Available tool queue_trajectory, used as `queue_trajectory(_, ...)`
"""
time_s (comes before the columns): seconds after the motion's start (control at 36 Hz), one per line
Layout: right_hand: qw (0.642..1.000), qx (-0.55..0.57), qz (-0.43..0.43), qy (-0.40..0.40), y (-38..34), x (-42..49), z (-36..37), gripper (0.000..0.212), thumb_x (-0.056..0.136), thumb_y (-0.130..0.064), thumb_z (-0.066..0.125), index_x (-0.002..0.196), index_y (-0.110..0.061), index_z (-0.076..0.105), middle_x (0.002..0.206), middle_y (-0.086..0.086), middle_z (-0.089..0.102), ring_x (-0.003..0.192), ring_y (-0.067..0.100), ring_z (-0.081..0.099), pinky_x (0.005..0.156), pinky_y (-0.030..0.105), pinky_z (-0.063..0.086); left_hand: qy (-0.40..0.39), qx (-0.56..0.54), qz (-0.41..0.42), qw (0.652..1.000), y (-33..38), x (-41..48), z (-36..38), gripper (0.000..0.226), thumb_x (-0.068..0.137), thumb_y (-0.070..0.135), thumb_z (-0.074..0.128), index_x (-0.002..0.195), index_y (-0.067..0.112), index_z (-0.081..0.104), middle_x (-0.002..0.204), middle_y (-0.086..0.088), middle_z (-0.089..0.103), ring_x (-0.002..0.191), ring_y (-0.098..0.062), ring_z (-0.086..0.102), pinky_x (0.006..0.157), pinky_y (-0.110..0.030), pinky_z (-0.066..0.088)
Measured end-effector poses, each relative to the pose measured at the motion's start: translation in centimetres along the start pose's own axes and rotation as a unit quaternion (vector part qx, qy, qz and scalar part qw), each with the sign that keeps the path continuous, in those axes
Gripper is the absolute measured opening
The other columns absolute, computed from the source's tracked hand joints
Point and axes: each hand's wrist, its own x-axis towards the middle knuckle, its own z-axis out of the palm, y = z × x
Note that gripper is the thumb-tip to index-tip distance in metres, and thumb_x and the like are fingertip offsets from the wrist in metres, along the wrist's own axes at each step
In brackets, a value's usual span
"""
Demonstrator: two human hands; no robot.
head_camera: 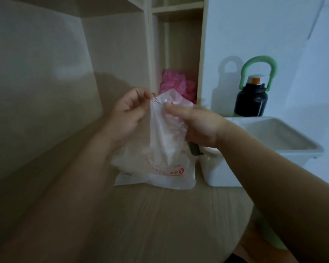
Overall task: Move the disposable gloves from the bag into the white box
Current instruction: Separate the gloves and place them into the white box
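Early stage: left hand (128, 109) and right hand (194, 122) pinch a translucent glove (164, 130) above the bag (171, 175); the white box (273, 149) appears empty.

The thin translucent plastic glove (165, 126) looks filmy and faintly glossy, as does the crinkled white plastic bag with red print (169, 173). The white plastic box (285, 133) is smooth and matt. The pale wood-grain tabletop (160, 215) looks matt.

The white box (273, 135) is open on top, so there's room to come in from above; bottle (252, 100) stands right behind it, bag (171, 177) just left.
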Motion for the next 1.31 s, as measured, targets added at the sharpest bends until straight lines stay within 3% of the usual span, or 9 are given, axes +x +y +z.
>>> queue_trajectory(0.11,0.993,0.017,-0.068,0.098,-1.3,-1.7,-2.1,0.005,0.088,-0.010,0.064,0.091,-0.008,0.068,0.086,0.010,0.069,0.086,0.027,0.063,0.095,0.048,0.048,0.023,0.146,0.030,0.989,-0.2,1.8,2.0,0.029,0.096,-0.001,0.048,0.081,0.023,0.055,0.077,0.002,0.053,0.066,0.002,0.046,0.064,-0.012,0.038)
queue_trajectory(0.25,0.978,-0.028,-0.062,0.199,-2.8,-3.8,-5.4,0.018,0.089,-0.002,0.061,0.106,-0.007,0.059,0.079,0.007,0.063,0.064,0.014,0.062,0.076,0.035,0.057,0.041,0.271,0.051,0.960,-1.5,4.3,4.9,0.015,0.091,0.018,0.054,0.094,0.032,0.058,0.097,0.006,0.063,0.090,-0.009,0.060,0.086,-0.032,0.050)
queue_trajectory(0.33,0.958,-0.077,-0.032,0.275,-2.6,-4.5,-8.7,0.032,0.086,0.000,0.064,0.117,-0.005,0.057,0.082,0.009,0.058,0.063,0.016,0.057,0.062,0.028,0.057,0.019,0.349,0.055,0.935,-1.7,5.0,7.4,0.043,0.088,0.030,0.059,0.130,0.023,0.054,0.129,-0.006,0.056,0.118,-0.024,0.052,0.101,-0.042,0.044)
queue_trajectory(0.44,0.905,-0.253,0.052,0.339,-1.6,-5.8,-13.5,0.025,0.086,0.000,0.062,0.111,-0.002,0.059,0.079,0.008,0.055,0.059,0.016,0.053,0.048,0.021,0.050,-0.097,0.386,0.100,0.912,-1.6,5.0,10.7,0.064,0.075,0.054,0.048,0.125,0.018,0.062,0.125,-0.004,0.058,0.114,-0.021,0.054,0.099,-0.040,0.044)
queue_trajectory(0.61,0.786,-0.512,0.136,0.318,0.0,-6.9,-17.2,0.043,0.083,-0.007,0.065,0.124,0.001,0.054,0.119,0.017,0.057,0.101,0.031,0.060,0.091,0.039,0.051,-0.335,0.510,-0.067,0.789,-2.6,5.6,14.3,0.044,0.082,0.058,0.060,0.123,0.044,0.058,0.135,0.012,0.053,0.117,-0.011,0.050,0.102,-0.032,0.041)
queue_trajectory(0.86,0.718,-0.625,-0.004,0.307,-0.4,-6.8,-17.1,0.050,0.089,-0.033,0.062,0.133,-0.014,0.048,0.125,0.012,0.054,0.109,0.029,0.054,0.091,0.034,0.043,-0.442,0.559,-0.103,0.694,-3.1,6.1,16.9,0.041,0.095,0.041,0.050,0.133,0.029,0.055,0.131,0.005,0.056,0.105,-0.008,0.048,0.090,-0.023,0.038)
queue_trajectory(1.08,0.697,-0.661,0.275,0.033,2.7,-5.5,-16.1,0.041,0.094,-0.022,0.054,0.134,-0.011,0.053,0.137,0.010,0.051,0.123,0.026,0.048,0.103,0.036,0.035,-0.477,0.605,-0.145,0.621,-4.7,5.8,18.4,0.032,0.099,0.019,0.046,0.127,0.007,0.056,0.132,-0.009,0.055,0.119,-0.025,0.051,0.103,-0.034,0.038)
queue_trajectory(1.17,0.711,-0.644,0.280,0.041,2.4,-5.7,-16.0,0.043,0.095,-0.021,0.053,0.136,-0.011,0.050,0.138,0.010,0.049,0.124,0.026,0.047,0.103,0.035,0.035,-0.485,0.583,-0.155,0.633,-4.5,5.7,18.3,0.031,0.097,0.018,0.051,0.126,0.007,0.058,0.130,-0.009,0.057,0.114,-0.022,0.053,0.099,-0.031,0.039)
queue_trajectory(1.31,0.719,-0.665,0.166,0.117,-0.4,-6.2,-14.9,0.040,0.092,-0.031,0.058,0.124,-0.008,0.059,0.125,0.009,0.059,0.112,0.026,0.056,0.099,0.037,0.045,-0.367,0.506,-0.082,0.776,-1.9,5.9,15.8,0.030,0.094,0.039,0.057,0.118,0.025,0.068,0.115,0.012,0.065,0.102,-0.010,0.059,0.087,-0.025,0.046)
